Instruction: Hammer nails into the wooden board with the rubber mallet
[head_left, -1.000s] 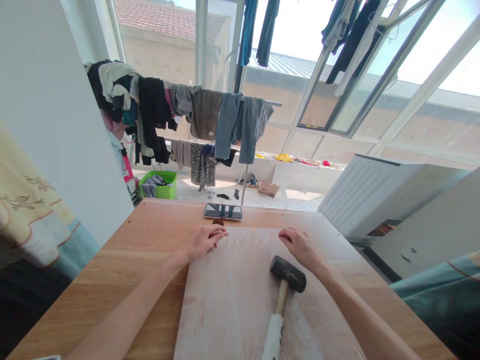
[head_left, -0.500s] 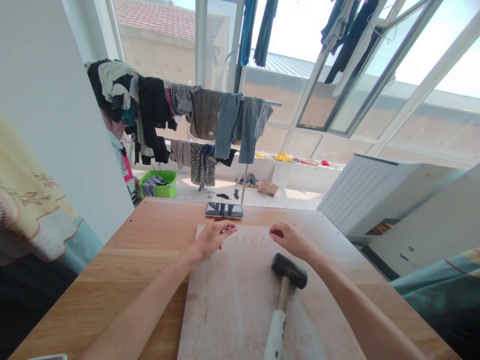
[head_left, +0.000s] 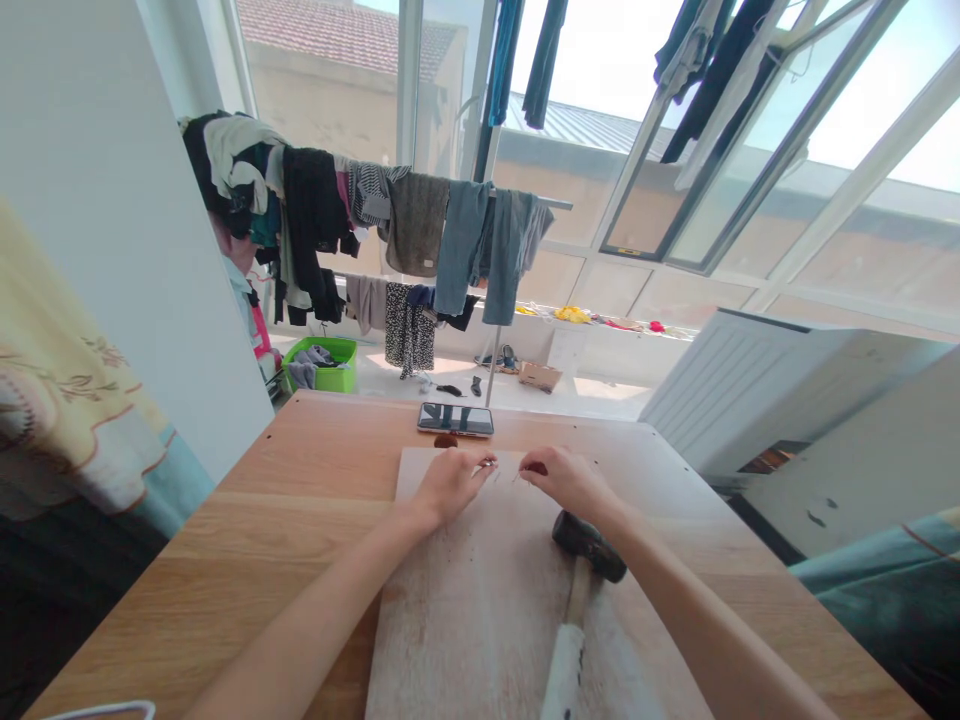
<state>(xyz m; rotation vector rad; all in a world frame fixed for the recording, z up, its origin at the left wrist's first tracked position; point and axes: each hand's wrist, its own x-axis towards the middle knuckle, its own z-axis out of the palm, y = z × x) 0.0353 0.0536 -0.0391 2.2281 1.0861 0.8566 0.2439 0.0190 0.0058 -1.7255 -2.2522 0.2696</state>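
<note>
Hands drawn closer, left hand point(head_left: 450, 487), right hand point(head_left: 566, 480), grips pinched, anything held too small to make out

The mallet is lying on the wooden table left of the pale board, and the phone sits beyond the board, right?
No: the mallet lies on the pale board, not on the wooden table, as the head view shows. The phone does sit beyond the board.

Board point(head_left: 465, 630) on the table point(head_left: 187, 590), overhanging near edge, mallet point(head_left: 579, 590) on its R side, handle twd us. Phone point(head_left: 455, 420) at far edge, just behind board. Past far L corner, bin point(head_left: 319, 368) on floor, clothes rack point(head_left: 450, 205) behind it.
</note>
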